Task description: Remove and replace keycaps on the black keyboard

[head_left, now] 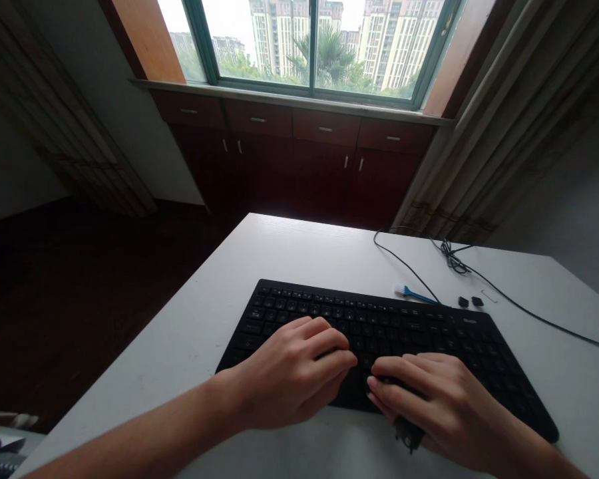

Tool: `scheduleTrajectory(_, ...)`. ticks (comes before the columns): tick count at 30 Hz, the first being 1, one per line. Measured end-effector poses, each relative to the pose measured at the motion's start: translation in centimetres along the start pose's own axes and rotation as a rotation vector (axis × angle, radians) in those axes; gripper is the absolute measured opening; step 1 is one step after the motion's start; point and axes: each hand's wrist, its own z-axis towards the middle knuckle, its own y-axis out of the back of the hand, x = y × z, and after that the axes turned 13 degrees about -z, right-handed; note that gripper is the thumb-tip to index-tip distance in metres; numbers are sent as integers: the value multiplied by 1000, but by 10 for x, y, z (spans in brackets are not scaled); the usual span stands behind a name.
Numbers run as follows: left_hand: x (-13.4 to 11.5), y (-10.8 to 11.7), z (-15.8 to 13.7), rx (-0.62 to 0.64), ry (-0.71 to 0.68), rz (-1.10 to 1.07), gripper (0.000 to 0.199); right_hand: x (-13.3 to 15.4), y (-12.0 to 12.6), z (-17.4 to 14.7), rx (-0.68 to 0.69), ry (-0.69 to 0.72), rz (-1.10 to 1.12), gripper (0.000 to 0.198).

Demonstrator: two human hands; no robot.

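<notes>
A black keyboard (484,359) lies slightly turned on the white table. Over its left half is my left hand (299,372), fingers bent together and tips near the middle keys; what they hold, if anything, is hidden. My right hand (424,399), at the keyboard's front edge, is closed around a small black object (408,434). One end of it sticks out below the fingers, and its kind cannot be made out. Behind the keyboard lie a blue brush (414,293) with white bristles and two small black keycaps (470,302).
A thin black cable (524,306) with a tied bundle (452,256) runs across the right of the white table (299,249). A small bent metal piece (489,295) lies near the keycaps. Beyond the table stand a dark red cabinet (289,166), a window and curtains (519,100).
</notes>
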Motion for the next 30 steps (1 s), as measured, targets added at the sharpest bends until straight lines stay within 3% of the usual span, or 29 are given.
scheduleTrajectory(9,-7,1,2,-10,-73,84,25,1,-4,0,-22,-49,76,7)
scheduleTrajectory(30,-5,-1,4,19,-39,62,26,-2,4,5,18,-101,132,12)
